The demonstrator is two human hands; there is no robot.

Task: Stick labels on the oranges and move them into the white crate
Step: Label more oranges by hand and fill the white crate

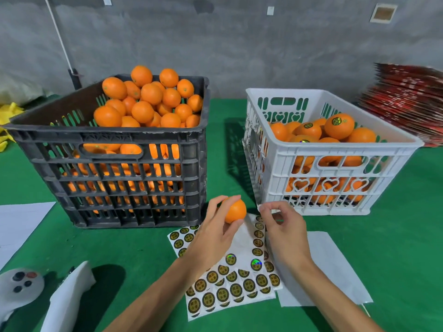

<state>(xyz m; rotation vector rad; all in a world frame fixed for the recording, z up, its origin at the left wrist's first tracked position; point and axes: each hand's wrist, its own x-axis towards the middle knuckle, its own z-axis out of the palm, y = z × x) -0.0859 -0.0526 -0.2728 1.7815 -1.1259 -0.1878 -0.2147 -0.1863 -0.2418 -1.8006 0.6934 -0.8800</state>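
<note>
Orange [235, 210] gripped by left hand [214, 236]; right hand [285, 230] fingertips pinched, content indiscernible. Label sheets [236, 281] gold-black, print unreadable, partly hidden under forearms.

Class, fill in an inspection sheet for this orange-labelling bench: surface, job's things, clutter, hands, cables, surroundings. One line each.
Surface: green table cover, lit from above.
Job's things: black crate heaped with unlabelled oranges; white crate partly filled, several labelled oranges on top; label sheets lying between the arms, some labels gone.
Clutter: blank white sheets at left and right; a white controller-like device at bottom left.
Hands: left hand holds one orange; right hand has fingers curled in a pinch, label not discernible.
Cables: a white cord runs down the wall.
Surroundings: grey concrete wall; stacked red packaging at right; yellow material at left.
</note>
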